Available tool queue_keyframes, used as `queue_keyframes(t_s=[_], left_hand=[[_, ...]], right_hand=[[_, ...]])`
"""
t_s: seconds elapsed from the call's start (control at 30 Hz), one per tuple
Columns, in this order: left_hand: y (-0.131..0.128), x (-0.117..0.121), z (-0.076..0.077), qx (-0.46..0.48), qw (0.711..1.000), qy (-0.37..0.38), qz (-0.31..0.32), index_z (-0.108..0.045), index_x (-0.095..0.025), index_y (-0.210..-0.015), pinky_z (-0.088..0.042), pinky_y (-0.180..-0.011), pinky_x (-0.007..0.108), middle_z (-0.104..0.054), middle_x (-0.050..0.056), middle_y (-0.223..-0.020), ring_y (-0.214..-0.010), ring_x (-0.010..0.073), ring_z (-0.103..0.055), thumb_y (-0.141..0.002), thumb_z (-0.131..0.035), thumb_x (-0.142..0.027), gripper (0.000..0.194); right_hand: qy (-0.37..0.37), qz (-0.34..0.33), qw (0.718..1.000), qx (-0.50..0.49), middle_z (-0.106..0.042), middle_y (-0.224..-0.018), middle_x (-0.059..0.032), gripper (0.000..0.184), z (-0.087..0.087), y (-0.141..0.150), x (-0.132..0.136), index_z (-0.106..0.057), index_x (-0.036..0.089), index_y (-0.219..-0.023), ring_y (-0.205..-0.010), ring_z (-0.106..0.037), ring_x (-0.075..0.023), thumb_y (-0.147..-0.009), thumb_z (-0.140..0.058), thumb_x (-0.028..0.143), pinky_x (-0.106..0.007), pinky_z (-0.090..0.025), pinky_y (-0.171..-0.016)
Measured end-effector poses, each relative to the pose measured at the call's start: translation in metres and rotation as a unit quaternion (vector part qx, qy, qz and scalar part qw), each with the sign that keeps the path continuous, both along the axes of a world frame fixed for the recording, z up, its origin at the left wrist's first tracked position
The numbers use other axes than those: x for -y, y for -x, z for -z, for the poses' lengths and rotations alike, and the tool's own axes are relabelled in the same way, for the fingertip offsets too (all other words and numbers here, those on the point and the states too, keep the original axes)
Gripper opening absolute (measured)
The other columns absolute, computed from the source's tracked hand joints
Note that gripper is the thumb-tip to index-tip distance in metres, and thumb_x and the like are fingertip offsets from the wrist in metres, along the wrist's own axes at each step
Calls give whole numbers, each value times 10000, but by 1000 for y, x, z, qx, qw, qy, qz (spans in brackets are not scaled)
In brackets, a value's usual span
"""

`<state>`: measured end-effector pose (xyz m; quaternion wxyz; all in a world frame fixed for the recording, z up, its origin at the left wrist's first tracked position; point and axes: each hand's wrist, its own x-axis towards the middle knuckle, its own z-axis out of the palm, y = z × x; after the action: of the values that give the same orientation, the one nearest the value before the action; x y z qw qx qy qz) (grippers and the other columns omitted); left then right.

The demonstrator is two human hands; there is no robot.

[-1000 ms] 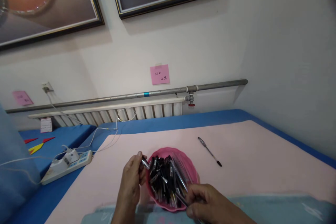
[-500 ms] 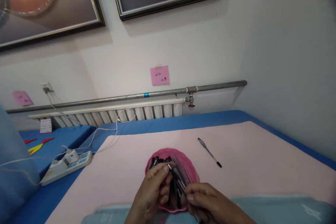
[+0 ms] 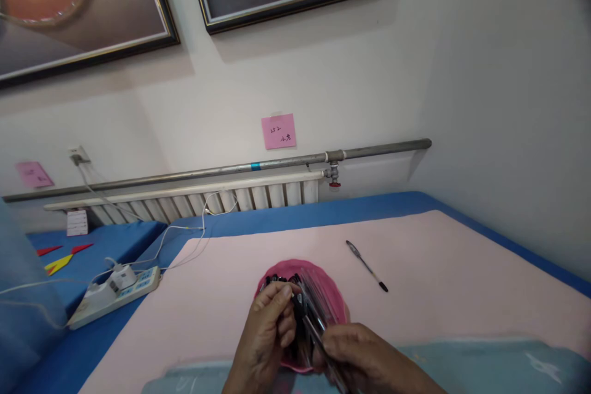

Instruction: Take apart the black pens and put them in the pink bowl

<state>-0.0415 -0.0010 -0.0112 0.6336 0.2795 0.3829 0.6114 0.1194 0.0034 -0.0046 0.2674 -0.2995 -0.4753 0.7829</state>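
A pen [image 3: 314,332] with a clear barrel and dark upper end slants between my hands, above a pink scalloped bowl [image 3: 339,295]. My left hand [image 3: 265,329] is closed, thumb and forefinger pinched at the pen's upper end. Whether a small separate part sits in that pinch, I cannot make out. Lower on the barrel, my right hand [image 3: 364,354] is wrapped round the pen, slightly blurred. Several black pen parts and clear tubes [image 3: 318,292] fill the bowl, partly hidden by both hands. Beyond the bowl to the right lies a black-capped pen [image 3: 367,265].
Pink sheeting [image 3: 221,295] covers the blue table [image 3: 369,202], with a light-blue cloth [image 3: 484,363] along the near edge. At left sits a power strip [image 3: 138,286] with plugs and white cables. A radiator [image 3: 258,197] and pipe [image 3: 383,149] run along the wall behind.
The pen has shifted slightly between my hands; its metallic tip, visible before at my left fingers, no longer shows clearly. My right hand has moved slightly left. The view has shifted a little.
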Motion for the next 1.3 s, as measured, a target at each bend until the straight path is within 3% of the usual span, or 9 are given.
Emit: queue_keyframes(t_s=[0.1, 0.23, 0.43, 0.6, 0.8, 1.0, 1.2, 1.3], left_hand=[[0, 1, -1, 0, 1000, -1, -1, -594, -118, -801, -147, -327, 132, -273, -118, -451, -358, -4, -185, -662, -698, -373, 309], [0, 0, -2, -5, 1000, 2, 2, -594, -121, -806, -153, -327, 133, -259, -122, -442, -358, -1, -183, -649, -705, -387, 327], [-1, 0, -1, -3, 1000, 1, 8, -593, -121, -778, -148, -325, 132, -284, -118, -442, -346, -8, -197, -641, -712, -379, 316], [-2, 1, -2, 2, 1000, 2, 13, -595, -119, -770, -143, -327, 135, -277, -119, -429, -348, -6, -188, -657, -704, -361, 289], [-4, 1, 2, -15, 1000, 1, 3, -575, -125, -748, -147, -327, 137, -280, -120, -425, -349, -3, -186, -656, -700, -383, 301], [0, -2, -4, -8, 995, 13, -100, -449, -166, -620, -141, -318, 133, -282, -125, -425, -337, -4, -193, -624, -723, -386, 351], [20, -3, -18, -4, 972, 18, -232, -394, -174, -574, -159, -314, 126, -295, -129, -426, -344, -6, -203, -514, -778, -381, 441], [25, -5, -14, -51, 973, 35, -224, -442, -164, -594, -173, -321, 129, -329, -119, -432, -345, -1, -240, -530, -750, -425, 409]], right_hand=[[28, 21, 999, -21, -507, -501, 42, 179, 0, 1, 1, -545, 156, -614, -448, -402, -66, -601, -661, 292, -198, -266, -471], [86, -7, 996, -33, -611, -655, -33, 288, -2, 2, 3, -603, 134, -735, -519, -491, -93, -676, -588, 416, -201, -288, -474], [53, 12, 997, -55, -538, -524, 35, 167, 3, 2, 0, -538, 158, -619, -424, -399, -56, -603, -654, 276, -188, -249, -443], [42, 0, 998, -44, -586, -598, -28, 298, -1, 2, 1, -616, 106, -713, -451, -426, -71, -667, -589, 400, -205, -259, -436], [46, 34, 998, 34, -396, -402, 96, 180, 5, 1, -3, -492, 173, -585, -364, -280, -33, -575, -635, 283, -180, -161, -391], [-33, 28, 993, 111, -364, -345, 116, 132, 11, 1, -8, -461, 191, -552, -325, -254, -33, -521, -589, 186, -184, -129, -360], [-60, 37, 981, 182, -366, -379, 101, 93, -1, -8, -9, -472, 185, -533, -362, -270, -41, -503, -534, 123, -190, -141, -372], [-48, 51, 983, 168, -333, -358, 107, 61, -3, -12, -12, -458, 192, -535, -349, -232, -39, -538, -510, 160, -190, -121, -371]])
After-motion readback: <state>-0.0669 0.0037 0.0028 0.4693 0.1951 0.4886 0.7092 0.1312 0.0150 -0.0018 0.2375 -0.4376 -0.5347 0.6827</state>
